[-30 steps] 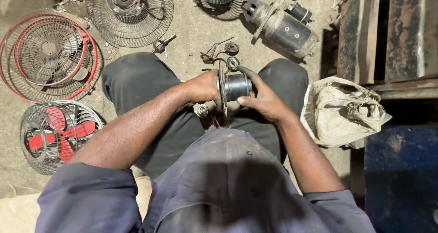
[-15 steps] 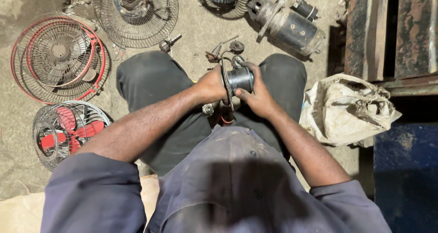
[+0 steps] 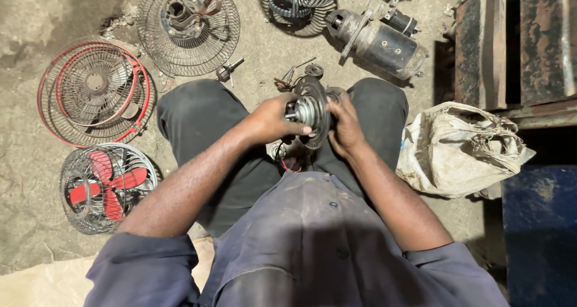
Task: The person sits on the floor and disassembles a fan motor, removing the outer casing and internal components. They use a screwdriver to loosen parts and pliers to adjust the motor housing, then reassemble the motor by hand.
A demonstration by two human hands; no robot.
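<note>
Two hands close around a small fan motor (image 3: 309,111) over the lap: left hand (image 3: 270,122) gripping its front, right hand (image 3: 344,126) clasping its back. Dusty concrete floor (image 3: 36,162) holds a red-bladed fan (image 3: 105,187) at eight o'clock, wire guards (image 3: 96,93) at ten, a cloth sack (image 3: 460,147) at three.

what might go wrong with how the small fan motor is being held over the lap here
The small round grey fan motor sits only between the left hand and right hand, above the lap; a slipped grip could drop it onto the gritty floor. Red wires dangling beneath may snag. Loose small metal parts by the knees could get kicked away.
</note>
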